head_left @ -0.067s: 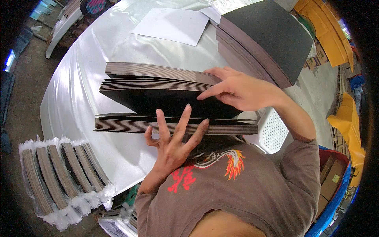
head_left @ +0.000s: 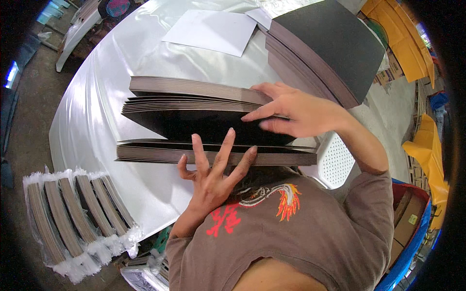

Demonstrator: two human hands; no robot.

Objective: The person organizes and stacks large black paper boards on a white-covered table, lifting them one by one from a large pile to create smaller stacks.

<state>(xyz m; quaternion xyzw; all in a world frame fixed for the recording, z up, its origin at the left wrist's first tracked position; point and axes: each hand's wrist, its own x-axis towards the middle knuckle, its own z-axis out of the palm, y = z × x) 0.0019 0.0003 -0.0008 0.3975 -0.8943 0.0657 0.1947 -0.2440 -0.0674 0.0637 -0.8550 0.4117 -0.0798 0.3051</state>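
Round white table (head_left: pixel 97 121), workshop clutter.

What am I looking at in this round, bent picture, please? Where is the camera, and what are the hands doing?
The camera sits on a person's head and looks down through a fisheye lens, so straight edges bend. No machine is here, only two bare hands. The left hand presses spread fingers against the edge of a thick stack of dark brown card sheets on a shiny white table. The right hand lifts the upper part of the stack. A white paper sheet lies behind. Plastic-wrapped bundles stand at the lower left.
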